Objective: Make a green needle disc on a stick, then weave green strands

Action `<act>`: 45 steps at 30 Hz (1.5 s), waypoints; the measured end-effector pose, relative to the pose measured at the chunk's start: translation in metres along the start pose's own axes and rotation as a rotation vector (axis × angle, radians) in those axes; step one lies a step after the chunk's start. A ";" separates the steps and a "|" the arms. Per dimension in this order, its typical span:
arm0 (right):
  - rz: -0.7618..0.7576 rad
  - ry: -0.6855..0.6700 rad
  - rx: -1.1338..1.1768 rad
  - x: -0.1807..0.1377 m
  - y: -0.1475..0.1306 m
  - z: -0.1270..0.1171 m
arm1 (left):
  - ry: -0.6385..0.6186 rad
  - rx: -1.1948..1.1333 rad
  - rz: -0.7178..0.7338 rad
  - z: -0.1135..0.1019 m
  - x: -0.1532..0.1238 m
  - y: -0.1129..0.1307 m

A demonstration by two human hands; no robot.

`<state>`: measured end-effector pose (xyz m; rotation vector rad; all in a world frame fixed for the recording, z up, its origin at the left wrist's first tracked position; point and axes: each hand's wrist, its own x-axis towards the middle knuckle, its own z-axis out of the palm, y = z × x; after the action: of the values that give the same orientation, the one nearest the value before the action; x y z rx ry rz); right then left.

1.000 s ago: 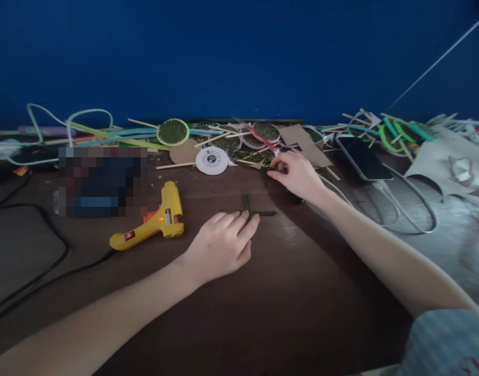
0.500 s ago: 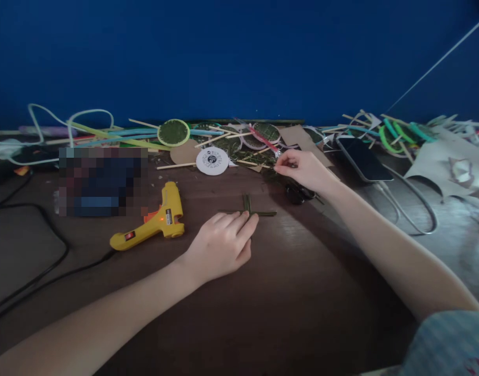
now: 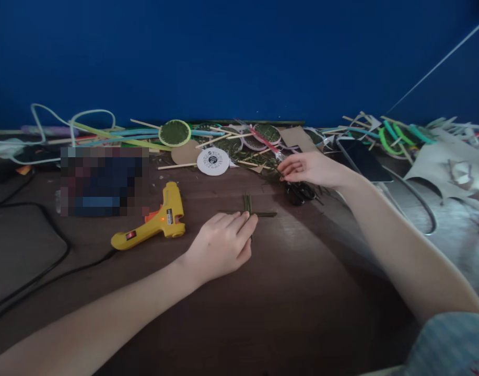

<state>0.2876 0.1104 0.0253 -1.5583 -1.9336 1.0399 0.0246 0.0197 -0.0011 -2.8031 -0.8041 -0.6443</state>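
Green leaf-like strips (image 3: 266, 213), crossed over one another, lie flat on the dark table. My left hand (image 3: 220, 244) holds them down with its fingers close together, hiding their lower part. Further back, my right hand (image 3: 310, 168) has its fingers curled together at the edge of a heap of green scraps (image 3: 255, 156). Whatever is between those fingertips is too small to make out. Black-handled scissors (image 3: 300, 194) lie just below the right hand. A yellow glue gun (image 3: 171, 211) rests on its side left of my left hand, its small orange light lit.
Round green discs with coloured rims (image 3: 174, 133), wooden sticks and a printed white disc (image 3: 213, 161) clutter the back by the blue wall. A phone (image 3: 364, 159) with its cable lies right. Black cord (image 3: 67, 245) runs along the left; white paper (image 3: 439, 159) lies far right.
My right hand has shifted slightly right and down toward the scissors, its fingers curling over the green scraps. My left hand stays on the crossed strips.
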 end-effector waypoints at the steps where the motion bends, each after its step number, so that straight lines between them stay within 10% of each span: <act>1: 0.005 -0.044 -0.008 -0.001 -0.001 -0.002 | -0.001 0.001 -0.001 0.000 0.000 0.000; 9: 0.090 -0.213 -0.084 -0.008 -0.013 -0.010 | 0.004 0.004 0.002 0.000 0.000 0.000; 19: 0.074 0.024 -0.048 -0.010 -0.018 -0.016 | 0.017 -0.022 -0.014 0.002 -0.001 -0.001; 45: -0.034 0.037 -0.062 -0.010 -0.022 -0.003 | 0.066 -0.037 0.010 0.004 -0.002 -0.003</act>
<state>0.2789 0.1004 0.0457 -1.5608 -1.9782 0.9386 0.0226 0.0226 -0.0058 -2.8001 -0.7736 -0.7530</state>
